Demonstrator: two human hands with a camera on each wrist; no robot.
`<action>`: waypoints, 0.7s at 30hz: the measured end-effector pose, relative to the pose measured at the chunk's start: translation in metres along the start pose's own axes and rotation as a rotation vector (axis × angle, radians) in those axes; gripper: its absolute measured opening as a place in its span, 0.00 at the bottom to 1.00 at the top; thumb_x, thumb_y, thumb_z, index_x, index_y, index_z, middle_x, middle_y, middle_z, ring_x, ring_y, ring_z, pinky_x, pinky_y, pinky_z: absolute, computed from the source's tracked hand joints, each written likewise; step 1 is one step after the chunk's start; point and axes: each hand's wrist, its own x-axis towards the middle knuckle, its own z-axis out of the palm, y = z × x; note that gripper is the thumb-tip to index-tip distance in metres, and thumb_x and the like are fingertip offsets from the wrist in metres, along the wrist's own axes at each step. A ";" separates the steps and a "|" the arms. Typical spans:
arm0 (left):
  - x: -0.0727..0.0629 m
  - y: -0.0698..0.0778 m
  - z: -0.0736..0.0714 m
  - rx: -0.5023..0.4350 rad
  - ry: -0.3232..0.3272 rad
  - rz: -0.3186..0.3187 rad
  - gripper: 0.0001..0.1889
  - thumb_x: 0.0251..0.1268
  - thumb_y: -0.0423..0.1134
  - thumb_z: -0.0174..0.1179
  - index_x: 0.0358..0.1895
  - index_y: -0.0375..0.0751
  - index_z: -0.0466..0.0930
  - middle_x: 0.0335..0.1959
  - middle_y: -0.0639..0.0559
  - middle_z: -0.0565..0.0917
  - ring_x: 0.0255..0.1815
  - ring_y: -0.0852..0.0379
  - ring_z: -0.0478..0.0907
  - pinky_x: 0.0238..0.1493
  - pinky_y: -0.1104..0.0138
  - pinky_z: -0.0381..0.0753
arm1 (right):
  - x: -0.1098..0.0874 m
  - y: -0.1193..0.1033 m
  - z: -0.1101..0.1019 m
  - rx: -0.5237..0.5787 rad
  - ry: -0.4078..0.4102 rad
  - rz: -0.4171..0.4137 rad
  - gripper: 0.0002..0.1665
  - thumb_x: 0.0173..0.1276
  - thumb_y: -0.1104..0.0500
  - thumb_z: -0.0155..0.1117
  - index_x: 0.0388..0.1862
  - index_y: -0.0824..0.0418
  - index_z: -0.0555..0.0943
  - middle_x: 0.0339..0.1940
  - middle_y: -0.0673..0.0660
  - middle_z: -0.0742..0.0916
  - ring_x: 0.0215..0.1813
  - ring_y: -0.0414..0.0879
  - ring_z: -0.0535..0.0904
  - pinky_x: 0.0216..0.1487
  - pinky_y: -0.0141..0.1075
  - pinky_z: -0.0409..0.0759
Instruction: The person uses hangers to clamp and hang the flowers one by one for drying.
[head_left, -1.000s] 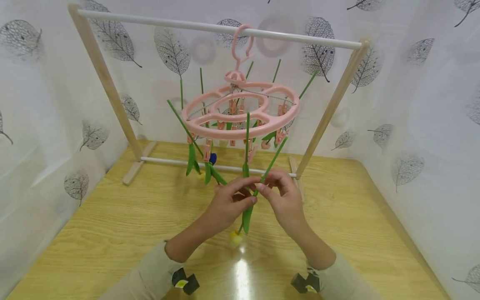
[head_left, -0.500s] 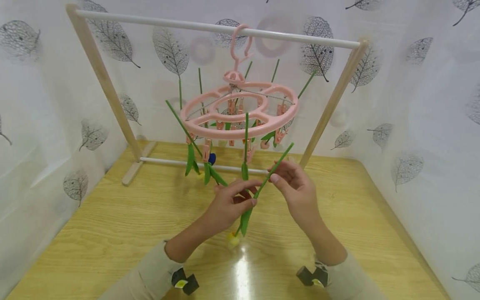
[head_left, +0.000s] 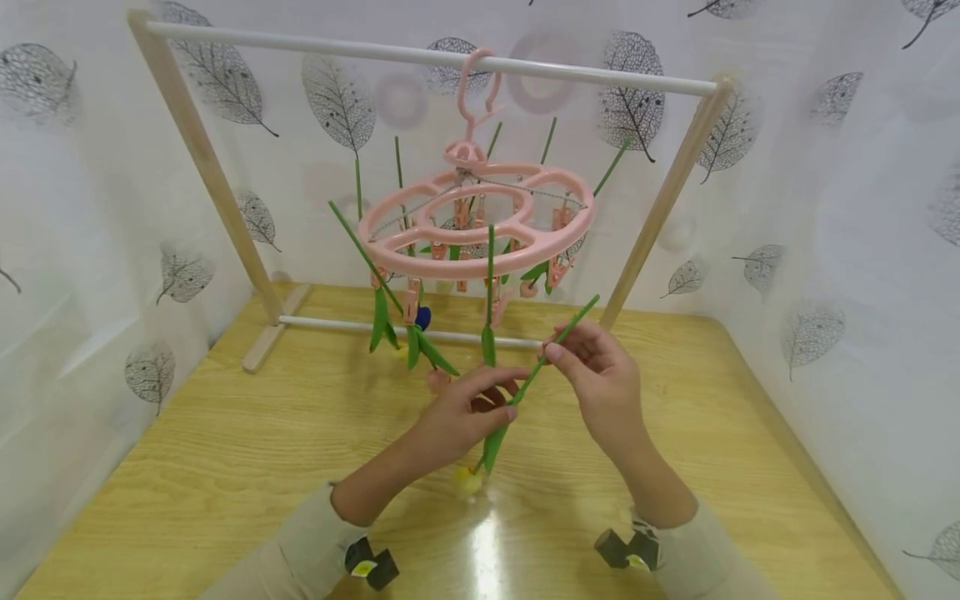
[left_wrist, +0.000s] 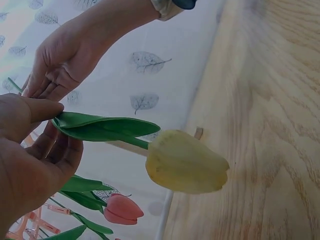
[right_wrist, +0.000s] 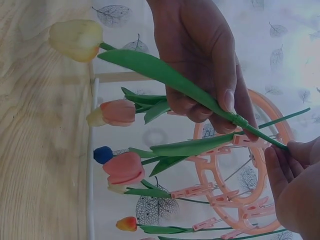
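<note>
A yellow artificial tulip [left_wrist: 186, 164] hangs head down in front of the hanger, its green leaf [right_wrist: 160, 72] just above the bloom. My left hand [head_left: 453, 417] pinches its stem by the leaf base between thumb and fingers. Farther up, my right hand [head_left: 607, 383] pinches the same stem near its upper end. Behind the hands, a pink clip hanger [head_left: 465, 267] hangs by its hook from a white bar. Its clips hold several other tulips upside down, among them a pink tulip [right_wrist: 124, 168] and a blue tulip [right_wrist: 103, 154].
The white top bar [head_left: 360, 48] is carried by wooden side posts [head_left: 667, 208]. A lower white bar [head_left: 337, 323] crosses close over the wooden table [head_left: 247, 467]. White curtain-like walls [head_left: 825, 217] printed with leaves enclose the table at the back and sides.
My right hand has moved right, away from the left hand, along the stem to its upper part. The stem now leans farther to the right, while my left hand stays nearly in place.
</note>
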 end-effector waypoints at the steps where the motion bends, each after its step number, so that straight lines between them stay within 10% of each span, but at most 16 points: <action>1: 0.000 0.001 0.000 0.000 -0.004 -0.004 0.23 0.73 0.32 0.59 0.69 0.43 0.74 0.53 0.45 0.78 0.48 0.54 0.78 0.49 0.67 0.83 | 0.000 0.000 0.000 0.003 0.003 -0.002 0.12 0.69 0.71 0.64 0.50 0.73 0.77 0.39 0.53 0.87 0.42 0.43 0.86 0.48 0.34 0.86; 21: -0.002 0.002 -0.003 -0.020 0.014 0.011 0.22 0.75 0.34 0.58 0.69 0.45 0.74 0.52 0.44 0.78 0.49 0.53 0.78 0.49 0.67 0.83 | 0.020 -0.006 -0.020 0.007 -0.009 -0.092 0.16 0.71 0.73 0.61 0.56 0.71 0.78 0.43 0.54 0.87 0.44 0.43 0.85 0.51 0.32 0.84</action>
